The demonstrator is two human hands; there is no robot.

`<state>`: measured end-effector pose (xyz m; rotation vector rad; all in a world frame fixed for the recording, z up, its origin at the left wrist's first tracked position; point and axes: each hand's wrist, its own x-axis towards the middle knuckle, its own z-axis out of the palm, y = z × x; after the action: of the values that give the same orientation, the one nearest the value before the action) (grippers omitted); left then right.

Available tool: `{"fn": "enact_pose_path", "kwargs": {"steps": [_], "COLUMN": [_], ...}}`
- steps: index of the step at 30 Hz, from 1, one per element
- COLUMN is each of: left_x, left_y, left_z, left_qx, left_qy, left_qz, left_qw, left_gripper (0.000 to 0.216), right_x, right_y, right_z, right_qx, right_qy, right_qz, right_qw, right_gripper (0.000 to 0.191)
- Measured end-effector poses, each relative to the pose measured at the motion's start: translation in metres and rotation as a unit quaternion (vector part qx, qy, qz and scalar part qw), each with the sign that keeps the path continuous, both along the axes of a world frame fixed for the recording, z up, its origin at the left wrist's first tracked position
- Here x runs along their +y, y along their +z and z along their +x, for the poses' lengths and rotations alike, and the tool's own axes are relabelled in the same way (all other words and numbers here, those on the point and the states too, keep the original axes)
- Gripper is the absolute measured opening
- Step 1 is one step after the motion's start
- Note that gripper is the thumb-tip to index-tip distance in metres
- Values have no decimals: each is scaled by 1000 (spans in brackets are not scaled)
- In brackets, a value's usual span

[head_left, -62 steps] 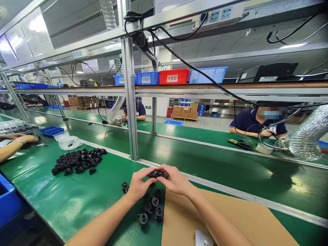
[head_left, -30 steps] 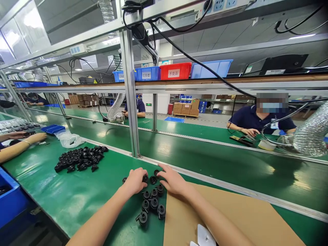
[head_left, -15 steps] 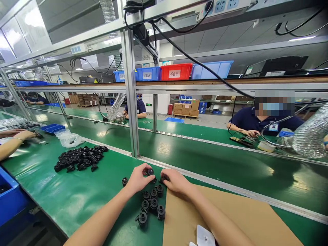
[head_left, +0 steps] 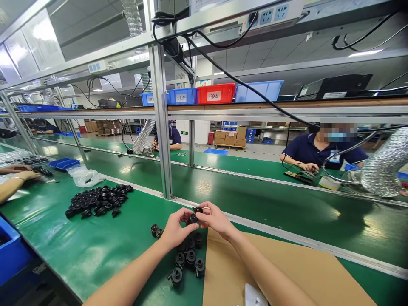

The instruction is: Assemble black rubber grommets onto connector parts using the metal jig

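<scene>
My left hand is closed with thumb and fingers around a small black round plastic part. Close against it, my right hand pinches a second black round part that has a short side spout. The two parts are together or touching; fingers hide the exact contact. Below my hands stands a group of similar black parts with a neck on top, at the edge of a brown cardboard sheet. Two more black parts lie left of my left hand.
A heap of black parts lies on the green table to the left, near a clear plastic bag and a blue tray. A metal post rises ahead. Another person's hands work at far left; a co-worker sits opposite.
My hands have come together, the right one moving left and bringing its part up against the left hand's. Another black part now shows on the table beside my left hand.
</scene>
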<state>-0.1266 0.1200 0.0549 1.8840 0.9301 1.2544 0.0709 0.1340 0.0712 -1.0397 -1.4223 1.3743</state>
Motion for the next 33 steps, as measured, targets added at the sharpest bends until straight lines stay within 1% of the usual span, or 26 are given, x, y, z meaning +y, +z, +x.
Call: {"fn": "enact_pose_path", "kwargs": {"steps": [2, 7, 11, 16, 24, 28, 31, 33], "left_x": [1, 5, 8, 8, 10, 11, 11, 12], "left_y": [0, -6, -9, -9, -11, -10, -10, -11], "left_z": [-1, -1, -2, -3, -5, -6, -5, -5], "left_qx": [-9, -32, -39, -41, -48, -53, -59, -67], "left_qy": [4, 19, 18, 22, 27, 24, 15, 5], "left_qz": [2, 3, 12, 34, 54, 49, 37, 28], "left_qw": [1000, 999, 999, 998, 997, 997, 997, 997], "left_gripper": [27, 32, 34, 36, 36, 35, 36, 38], "right_x": [-2, 0, -2, -6, -9, -13, -17, -19], "right_y": [5, 9, 11, 13, 14, 18, 22, 24], "right_z": [1, 6, 5, 3, -2, -2, 1, 4], "right_qx": [16, 45, 71, 75, 13, -37, -119, -162], "right_qy": [9, -2, 6, 27, 33, 16, -8, -12], "right_qz": [-1, -18, -27, -8, 87, 138, 214, 267], "right_qw": [1000, 999, 997, 997, 996, 990, 969, 950], "right_gripper": [60, 59, 59, 61, 50, 37, 26, 23]}}
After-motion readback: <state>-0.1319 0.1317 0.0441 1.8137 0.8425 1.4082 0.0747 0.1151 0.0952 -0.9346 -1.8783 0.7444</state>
